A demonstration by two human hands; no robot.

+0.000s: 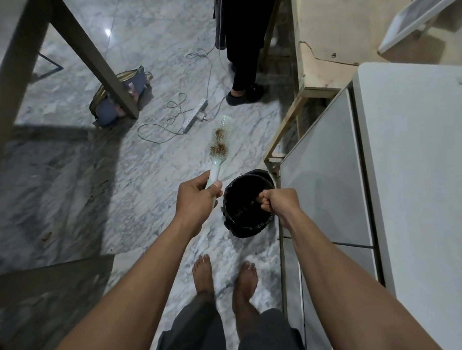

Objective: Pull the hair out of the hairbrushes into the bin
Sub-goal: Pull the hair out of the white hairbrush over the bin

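Head view: my left hand (196,197) is wrapped round the handle of the pale green hairbrush (219,146). The brush points up and away from me, bristles facing the camera, left of the bin (249,230) and not over it. Two brown clumps of hair (218,149) sit in the bristles. My right hand (278,202) is above the bin mouth with fingers bunched tight. It looks to be pinching a small brown tuft (256,199), but that's dark against the black liner and hard to be sure of. The bin stands on the marble floor (120,178), just beside the white cabinet (329,184).

Step in hand, as I judge it: drop the pull.
- Spread the fingers fully over the middle of the bin, low enough that strands don't drift onto the floor.
- Rub thumb against fingers if hair clings.
- Swing the brush head over the bin before the next pull.
- Take each clump from its base and lift along the bristles.
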